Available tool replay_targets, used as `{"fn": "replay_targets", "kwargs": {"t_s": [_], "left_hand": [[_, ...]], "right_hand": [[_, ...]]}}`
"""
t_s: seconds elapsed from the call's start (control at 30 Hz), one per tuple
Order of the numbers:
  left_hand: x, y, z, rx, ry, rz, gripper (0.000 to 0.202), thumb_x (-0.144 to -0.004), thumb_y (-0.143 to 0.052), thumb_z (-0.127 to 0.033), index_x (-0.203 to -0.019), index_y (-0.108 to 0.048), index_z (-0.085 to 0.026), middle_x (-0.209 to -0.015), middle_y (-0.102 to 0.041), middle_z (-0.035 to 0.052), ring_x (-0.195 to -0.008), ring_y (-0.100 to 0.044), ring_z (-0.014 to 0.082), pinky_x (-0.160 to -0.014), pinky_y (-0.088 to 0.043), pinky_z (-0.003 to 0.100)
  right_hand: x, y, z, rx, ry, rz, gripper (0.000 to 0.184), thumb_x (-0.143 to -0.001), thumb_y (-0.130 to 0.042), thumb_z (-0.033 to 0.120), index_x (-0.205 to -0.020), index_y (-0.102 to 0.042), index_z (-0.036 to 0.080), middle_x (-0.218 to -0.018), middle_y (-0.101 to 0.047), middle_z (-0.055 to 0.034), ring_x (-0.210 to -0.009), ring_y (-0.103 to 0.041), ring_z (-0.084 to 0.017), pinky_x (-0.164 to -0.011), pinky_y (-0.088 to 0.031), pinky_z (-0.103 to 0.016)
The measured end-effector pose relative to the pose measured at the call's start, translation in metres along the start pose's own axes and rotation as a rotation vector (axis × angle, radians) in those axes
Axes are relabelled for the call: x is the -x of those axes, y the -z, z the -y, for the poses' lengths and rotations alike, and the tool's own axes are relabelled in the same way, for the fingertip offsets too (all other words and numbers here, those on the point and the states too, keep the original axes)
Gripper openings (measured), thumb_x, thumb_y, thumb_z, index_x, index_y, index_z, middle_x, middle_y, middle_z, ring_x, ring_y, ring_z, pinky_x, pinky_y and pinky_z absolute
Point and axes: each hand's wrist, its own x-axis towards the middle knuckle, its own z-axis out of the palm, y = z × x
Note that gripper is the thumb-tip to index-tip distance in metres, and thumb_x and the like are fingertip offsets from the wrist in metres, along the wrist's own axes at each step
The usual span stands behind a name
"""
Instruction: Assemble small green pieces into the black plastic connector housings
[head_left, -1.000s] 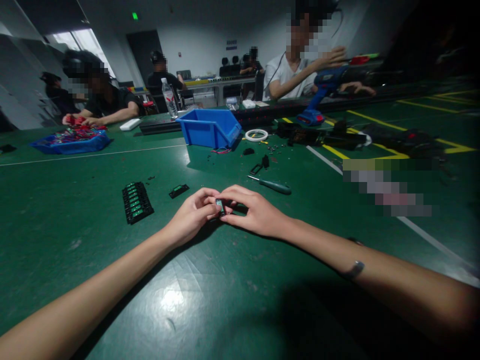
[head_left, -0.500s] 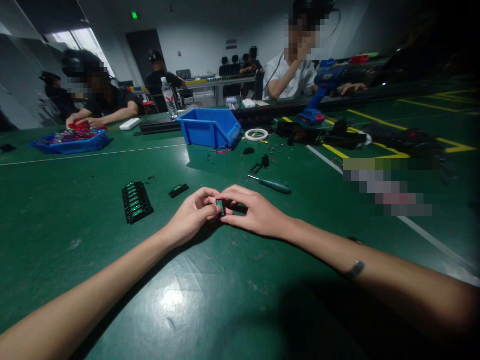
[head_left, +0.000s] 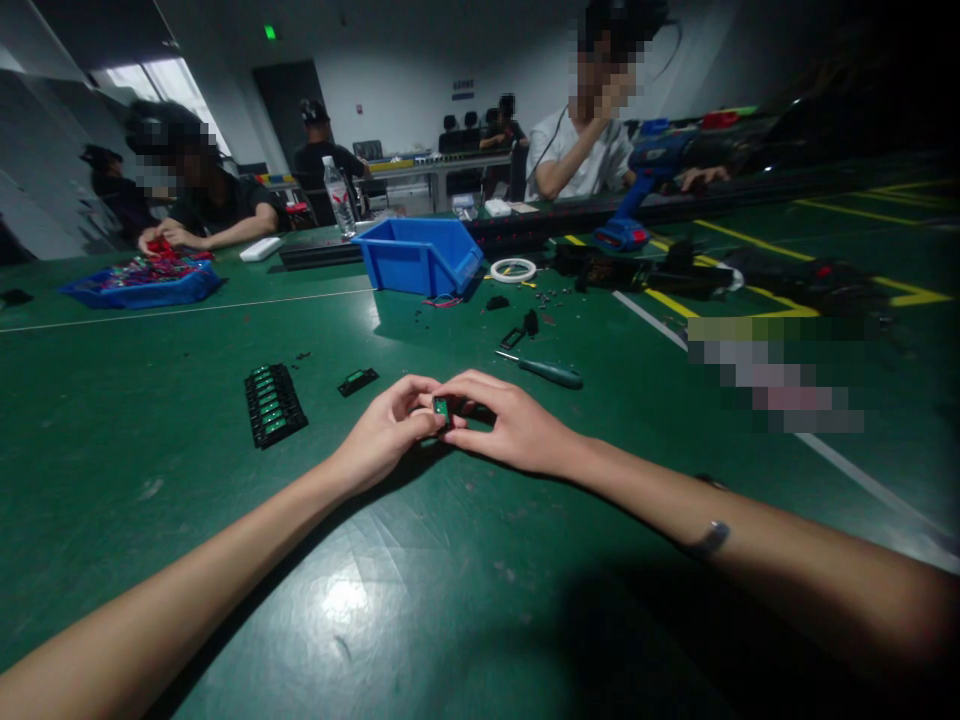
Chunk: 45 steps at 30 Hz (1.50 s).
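Observation:
My left hand (head_left: 392,425) and my right hand (head_left: 508,422) meet above the green table, both closed on one small circuit board in a black frame (head_left: 442,408). Fingers of both hands cover much of its edges. To the left lies a single black piece with a green board (head_left: 357,381). Further left, several like pieces stand side by side in a row (head_left: 275,405). Beyond my right hand rests a screwdriver with a green handle (head_left: 551,373), its tip pointing left.
A blue bin (head_left: 420,258) stands ahead, with a white ring (head_left: 513,270) and scattered screws to its right. Small black parts (head_left: 519,331) lie nearer. A blue cordless drill (head_left: 637,190) stands back right. A co-worker's hands reach into a blue tray of wires (head_left: 139,283).
The board in my fingers has turned slightly and more of its green face shows. Both hands stay in nearly the same place.

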Motion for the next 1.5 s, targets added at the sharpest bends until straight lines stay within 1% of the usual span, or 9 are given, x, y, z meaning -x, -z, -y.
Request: {"fn": "replay_targets", "kwargs": {"t_s": [0.17,0.4,0.6,0.83,0.97,1.13,1.33,1.4,1.5], "left_hand": [[-0.0011,0.0014,0.0021,-0.012,-0.008,0.007,0.034,-0.082,-0.078,-0.018,-0.111,-0.060,-0.017,-0.100,-0.069,0.0045,-0.091,-0.072,0.0175,-0.083,-0.053,0.027],[-0.0009,0.0016,0.0012,-0.030,-0.019,0.028,0.032,-0.084,-0.075,-0.015,-0.112,-0.060,-0.017,-0.101,-0.069,0.0051,-0.093,-0.071,0.0179,-0.085,-0.053,0.028],[-0.0010,0.0013,0.0012,-0.027,-0.016,0.023,0.034,-0.081,-0.077,-0.017,-0.111,-0.061,-0.018,-0.100,-0.070,0.0054,-0.091,-0.072,0.0182,-0.084,-0.053,0.029],[-0.0015,0.0031,0.0029,-0.047,-0.034,0.039,0.034,-0.082,-0.078,-0.019,-0.111,-0.061,-0.018,-0.102,-0.070,0.0059,-0.091,-0.072,0.0187,-0.083,-0.053,0.029],[-0.0004,-0.0003,0.0003,-0.083,-0.050,0.026,0.033,-0.083,-0.077,-0.019,-0.111,-0.060,-0.018,-0.104,-0.070,0.0059,-0.092,-0.071,0.0189,-0.084,-0.053,0.029],[0.0011,-0.0045,-0.0028,-0.129,-0.078,-0.017,0.033,-0.081,-0.079,-0.020,-0.109,-0.062,-0.018,-0.105,-0.068,0.0054,-0.092,-0.070,0.0188,-0.086,-0.052,0.029],[0.0000,-0.0031,-0.0002,-0.153,-0.115,-0.055,0.035,-0.078,-0.080,-0.019,-0.109,-0.063,-0.019,-0.106,-0.067,0.0041,-0.094,-0.066,0.0180,-0.086,-0.049,0.028],[-0.0002,-0.0018,0.0006,-0.161,-0.126,-0.056,0.034,-0.080,-0.079,-0.019,-0.110,-0.063,-0.019,-0.107,-0.066,0.0040,-0.096,-0.065,0.0181,-0.088,-0.048,0.028],[0.0000,-0.0003,0.0009,-0.194,-0.123,-0.053,0.034,-0.083,-0.076,-0.020,-0.114,-0.063,-0.019,-0.109,-0.066,0.0047,-0.098,-0.064,0.0183,-0.088,-0.047,0.028]], "right_hand": [[0.0001,-0.0004,0.0006,0.013,0.000,-0.007,0.039,-0.085,-0.073,0.015,-0.122,-0.066,0.023,-0.112,-0.065,-0.0070,-0.098,-0.063,-0.020,-0.090,-0.053,-0.035],[0.0002,-0.0004,-0.0005,0.016,0.000,-0.008,0.040,-0.084,-0.074,0.017,-0.123,-0.065,0.024,-0.112,-0.065,-0.0069,-0.099,-0.064,-0.020,-0.090,-0.053,-0.036],[0.0004,-0.0002,-0.0008,0.009,0.000,-0.002,0.040,-0.084,-0.075,0.016,-0.122,-0.066,0.024,-0.113,-0.065,-0.0069,-0.100,-0.063,-0.020,-0.091,-0.053,-0.036],[0.0010,-0.0003,-0.0011,0.017,0.006,-0.005,0.044,-0.084,-0.072,0.014,-0.127,-0.065,0.025,-0.113,-0.065,-0.0067,-0.099,-0.063,-0.020,-0.090,-0.053,-0.035],[0.0008,-0.0005,-0.0009,0.014,0.007,0.000,0.043,-0.084,-0.071,0.012,-0.125,-0.065,0.024,-0.113,-0.065,-0.0068,-0.098,-0.064,-0.020,-0.090,-0.053,-0.035],[0.0008,-0.0014,-0.0025,0.021,0.009,-0.014,0.044,-0.086,-0.069,0.012,-0.127,-0.063,0.025,-0.114,-0.065,-0.0069,-0.100,-0.064,-0.020,-0.091,-0.054,-0.037],[0.0004,-0.0004,0.0009,0.005,0.014,-0.017,0.047,-0.086,-0.070,0.013,-0.130,-0.061,0.026,-0.116,-0.064,-0.0072,-0.101,-0.064,-0.021,-0.091,-0.056,-0.038],[0.0003,0.0000,0.0026,-0.009,0.019,-0.038,0.044,-0.087,-0.069,0.014,-0.128,-0.060,0.025,-0.118,-0.063,-0.0073,-0.102,-0.064,-0.020,-0.089,-0.056,-0.037],[0.0004,0.0005,0.0039,-0.023,0.033,-0.060,0.032,-0.088,-0.069,0.014,-0.118,-0.062,0.023,-0.118,-0.062,-0.0073,-0.103,-0.063,-0.020,-0.087,-0.057,-0.035]]}}
